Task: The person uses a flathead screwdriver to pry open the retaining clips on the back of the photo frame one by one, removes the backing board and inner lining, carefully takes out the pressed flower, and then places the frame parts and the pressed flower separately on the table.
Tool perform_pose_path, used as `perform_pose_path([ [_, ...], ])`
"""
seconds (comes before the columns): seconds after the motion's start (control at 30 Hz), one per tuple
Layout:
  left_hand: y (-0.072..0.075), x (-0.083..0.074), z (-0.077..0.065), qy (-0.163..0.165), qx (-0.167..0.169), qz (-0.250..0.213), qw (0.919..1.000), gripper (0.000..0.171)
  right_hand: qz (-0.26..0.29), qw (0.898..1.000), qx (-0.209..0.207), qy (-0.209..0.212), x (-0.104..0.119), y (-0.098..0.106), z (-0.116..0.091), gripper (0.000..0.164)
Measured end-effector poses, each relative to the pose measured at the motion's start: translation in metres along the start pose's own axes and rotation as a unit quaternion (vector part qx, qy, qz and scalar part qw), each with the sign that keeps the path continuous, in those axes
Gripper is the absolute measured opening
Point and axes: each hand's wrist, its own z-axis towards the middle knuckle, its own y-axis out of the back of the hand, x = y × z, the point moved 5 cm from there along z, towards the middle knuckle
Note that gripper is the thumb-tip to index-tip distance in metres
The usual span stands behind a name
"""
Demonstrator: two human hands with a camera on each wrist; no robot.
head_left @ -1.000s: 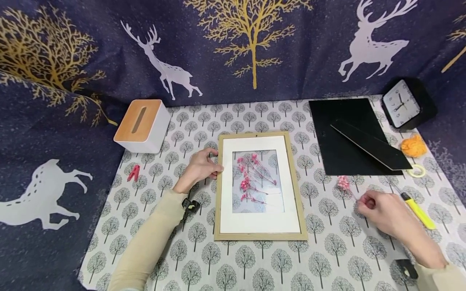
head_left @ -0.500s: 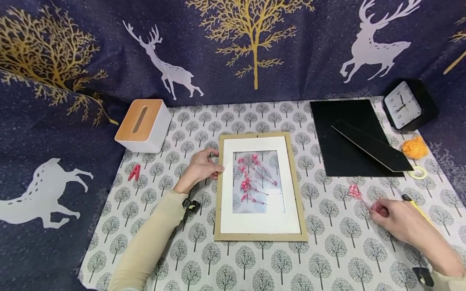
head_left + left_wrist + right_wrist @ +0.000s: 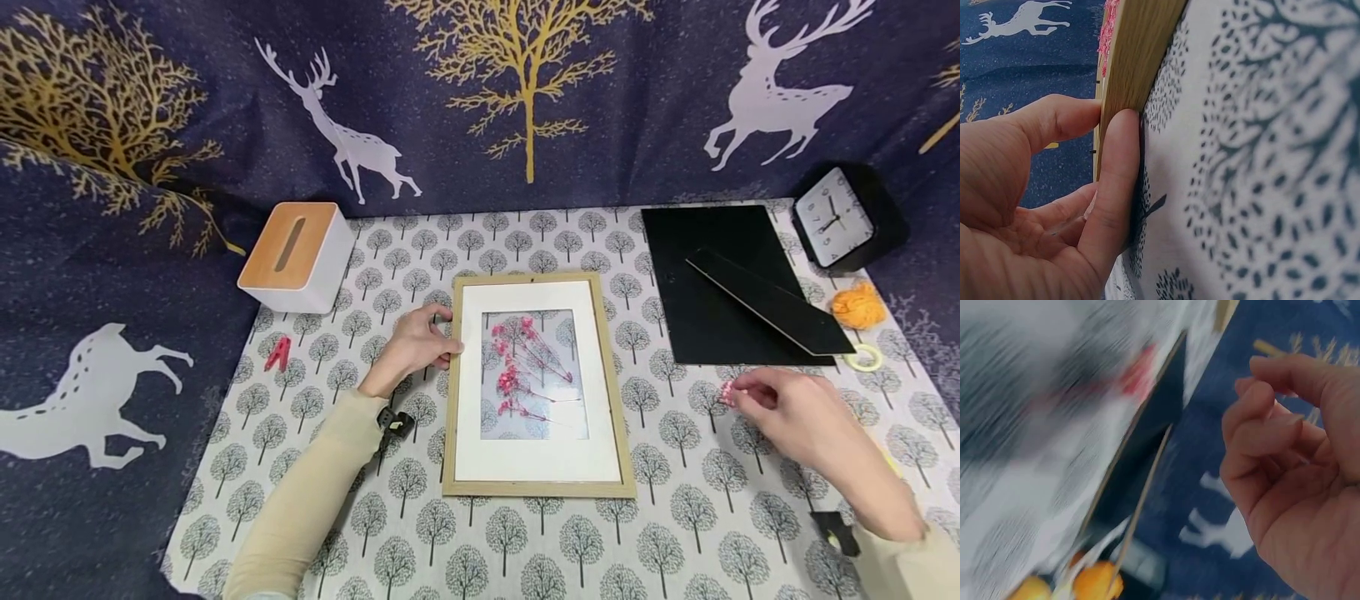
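A wooden picture frame (image 3: 615,400) lies on the cloth, with a white mat (image 3: 517,462) around a clear window. Pink dried flowers (image 3: 508,381) show in the window. My left hand (image 3: 416,337) pinches the frame's left side; in the left wrist view, thumb and fingers hold its wooden edge (image 3: 1129,62). At the right, my right hand (image 3: 802,417) is over a loose dried flower (image 3: 726,393), hiding its stem. The right wrist view shows that dried flower (image 3: 1138,372) blurred on the cloth, apart from the loosely curled fingers, which hold nothing.
A black backing board (image 3: 671,283) with a stand leg lies at the back right. Near it are a black clock (image 3: 834,217), an orange bundle (image 3: 858,306) and a yellow ring (image 3: 864,358). A tissue box (image 3: 296,258) and a red clip (image 3: 277,354) are at the left.
My right hand first draws the loose flower to the right by its stem, then lets go and moves left and up over it. The left hand stays on the frame.
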Motion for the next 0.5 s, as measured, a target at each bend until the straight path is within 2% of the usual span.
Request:
perform_pose_path([
  [0.13,0.000,0.000,0.001,0.001,0.002,0.000,1.0000,0.063,0.020,0.997,-0.053,0.053,0.038,-0.006,0.016,0.009],
  [0.2,0.001,0.000,0.001,0.000,0.001,0.006,1.0000,0.064,0.037,0.996,-0.055,0.064,0.056,-0.011,0.023,0.008],
  [0.33,0.001,-0.001,0.001,-0.001,0.002,0.011,0.9999,0.065,0.076,0.994,-0.028,0.071,0.086,-0.024,0.038,0.007],
  [0.5,0.000,0.001,0.001,0.002,0.003,0.007,1.0000,0.064,0.096,0.991,0.015,0.091,0.115,-0.044,0.057,0.007],
])
